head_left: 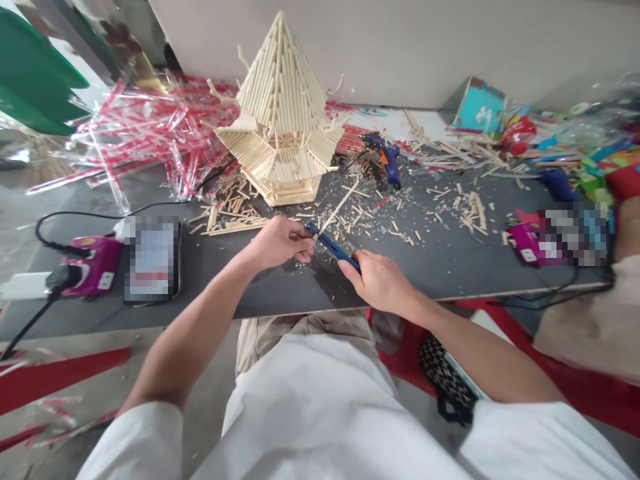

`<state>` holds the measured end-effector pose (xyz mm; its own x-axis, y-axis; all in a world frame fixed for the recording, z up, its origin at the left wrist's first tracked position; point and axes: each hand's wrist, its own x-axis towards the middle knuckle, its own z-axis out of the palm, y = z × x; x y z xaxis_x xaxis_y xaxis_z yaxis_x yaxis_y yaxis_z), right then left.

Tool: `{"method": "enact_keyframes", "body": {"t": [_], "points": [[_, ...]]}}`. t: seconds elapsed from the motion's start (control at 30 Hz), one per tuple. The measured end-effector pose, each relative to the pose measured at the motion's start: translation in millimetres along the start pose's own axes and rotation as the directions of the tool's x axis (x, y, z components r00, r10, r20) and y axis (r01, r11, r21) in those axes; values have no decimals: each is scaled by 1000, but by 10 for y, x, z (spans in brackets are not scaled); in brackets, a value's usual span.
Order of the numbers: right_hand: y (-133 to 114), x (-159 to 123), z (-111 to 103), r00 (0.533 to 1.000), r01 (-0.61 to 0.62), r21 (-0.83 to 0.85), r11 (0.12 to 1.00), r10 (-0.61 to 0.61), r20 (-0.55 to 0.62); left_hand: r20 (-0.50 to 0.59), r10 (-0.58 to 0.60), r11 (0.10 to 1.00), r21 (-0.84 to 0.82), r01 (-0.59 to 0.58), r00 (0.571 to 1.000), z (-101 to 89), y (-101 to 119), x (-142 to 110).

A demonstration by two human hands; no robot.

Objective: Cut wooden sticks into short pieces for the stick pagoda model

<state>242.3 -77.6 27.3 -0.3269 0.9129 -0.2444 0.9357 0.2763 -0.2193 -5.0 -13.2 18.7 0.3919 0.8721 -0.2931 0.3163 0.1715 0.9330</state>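
Over the table's near edge, my right hand is closed round a blue utility knife, which points to the left. A thin wooden stick slants up and away from the knife's front end. My left hand has its fingers pinched at the near end of that stick, close to the knife's tip; the fingers cover the stick's end. Beyond both hands stands a tower-like model house built of wooden sticks, with a pointed roof. Short cut stick pieces lie scattered before it.
A blue glue gun lies right of the model. Red and clear plastic wrappers heap at the back left. A phone and a purple power socket with cables lie left. Another person's arm shows at the right edge.
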Motion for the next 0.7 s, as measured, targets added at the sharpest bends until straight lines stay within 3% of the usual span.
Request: {"method": "enact_keyframes", "body": {"t": [0.1,0.2,0.27,0.33,0.43,0.53,0.7], "points": [[30,-72,34,999,-53,-30,998,53,3,9,19,1000,-2,-19,1000,-24,14,-36],[116,-157,36,999,-46,-29,999,46,-14,12,43,997,60,-44,999,-169,15,-87],[220,-215,32,998,-36,-8,999,35,-58,-70,86,983,167,-73,994,-320,3,-119],[359,-268,40,992,-66,10,998,67,-108,-217,180,917,391,-84,959,-476,-11,-145],[610,-339,79,969,-154,4,988,152,-195,-267,291,712,702,-21,919,-639,-27,-168],[855,-416,123,921,-257,-35,966,233,-313,-244,287,615,788,17,926,-670,-42,-174],[1185,-553,173,840,-405,-165,899,294,-456,-210,257,580,815,23,943,-576,-71,-150]]}}
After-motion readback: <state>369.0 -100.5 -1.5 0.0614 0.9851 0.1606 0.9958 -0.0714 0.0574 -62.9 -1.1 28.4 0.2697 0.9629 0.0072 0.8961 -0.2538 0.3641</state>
